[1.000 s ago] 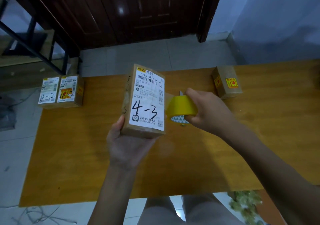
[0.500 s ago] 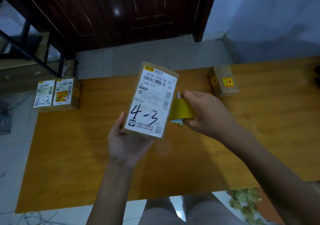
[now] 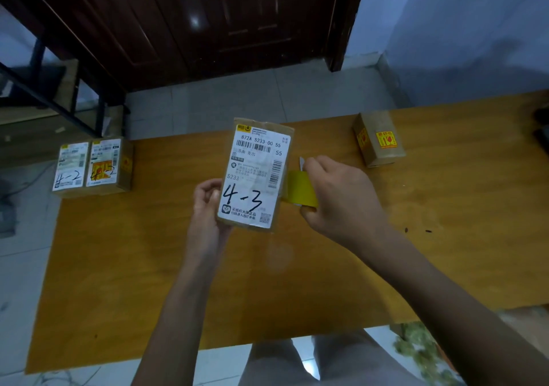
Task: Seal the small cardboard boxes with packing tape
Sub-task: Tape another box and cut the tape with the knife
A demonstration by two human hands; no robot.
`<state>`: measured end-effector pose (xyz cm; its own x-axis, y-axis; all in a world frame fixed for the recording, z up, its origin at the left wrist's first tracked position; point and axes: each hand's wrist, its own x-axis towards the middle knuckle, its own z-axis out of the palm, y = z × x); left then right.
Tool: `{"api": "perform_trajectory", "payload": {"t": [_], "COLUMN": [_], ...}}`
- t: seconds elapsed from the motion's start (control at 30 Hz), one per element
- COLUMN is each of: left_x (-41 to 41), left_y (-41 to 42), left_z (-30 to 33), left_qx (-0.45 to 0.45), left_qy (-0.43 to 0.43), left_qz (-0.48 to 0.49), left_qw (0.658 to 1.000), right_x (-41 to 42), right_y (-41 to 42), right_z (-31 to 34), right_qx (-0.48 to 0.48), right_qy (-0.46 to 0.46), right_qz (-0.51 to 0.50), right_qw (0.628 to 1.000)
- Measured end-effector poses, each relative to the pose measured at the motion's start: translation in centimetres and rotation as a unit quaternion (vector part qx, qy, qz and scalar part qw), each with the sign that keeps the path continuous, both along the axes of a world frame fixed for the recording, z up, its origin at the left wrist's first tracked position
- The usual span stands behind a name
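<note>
Head view. The left hand [image 3: 208, 216] holds a small cardboard box [image 3: 255, 177] above the wooden table [image 3: 148, 281], fingers and thumb curled round its left edge and lower corner. The box is upright, tilted slightly to the right, label side to the camera; the shipping label bears the handwritten mark "4-3". The right hand [image 3: 341, 198] grips a yellow roll of packing tape [image 3: 300, 189], fingers wrapped over it, the roll pressed to the right side of the held box. A pale pointed part shows above the roll at the fingertips; what it is cannot be determined.

At the left end of the table lie two labelled boxes [image 3: 92, 167], touching side by side, the left one marked "4-2". Near the far right edge sits a plain cardboard box with red-and-yellow stickers [image 3: 378, 142], well apart from the hands. Beyond the table: tiled floor [image 3: 237, 100], dark wooden door [image 3: 208, 20], blue-grey wall [image 3: 460, 29].
</note>
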<state>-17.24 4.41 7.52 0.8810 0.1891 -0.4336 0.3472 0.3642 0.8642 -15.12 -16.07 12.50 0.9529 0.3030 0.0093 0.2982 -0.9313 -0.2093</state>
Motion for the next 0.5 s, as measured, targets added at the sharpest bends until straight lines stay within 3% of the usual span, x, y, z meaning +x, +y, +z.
{"api": "perform_trajectory", "payload": {"t": [0.07,0.13,0.3,0.4,0.5], "left_x": [0.2,0.5,0.8,0.7,1.1], "left_y": [0.2,0.4,0.5,-0.3,-2.1], "left_z": [0.2,0.4,1.7,1.4,0.5], "left_qx": [0.153,0.249,0.328,0.447,0.565], "left_qy": [-0.041,-0.093,-0.075,-0.038,-0.003], "left_qz": [-0.012,-0.014,-0.130,-0.223,-0.240], "left_qw": [0.987,0.964,0.932,0.865,0.790], "right_x": [0.1,0.1,0.2,0.4,0.6], "right_y": [0.3,0.5,0.7,1.0,1.4], "right_z": [-0.2,-0.5,-0.8,-1.0,-0.9], "right_qx": [-0.006,-0.011,-0.007,-0.010,-0.015], "right_qy": [0.004,0.011,0.007,-0.002,0.001], "right_qz": [-0.005,-0.008,-0.025,-0.025,-0.020], "right_qw": [1.000,1.000,1.000,1.000,1.000]}}
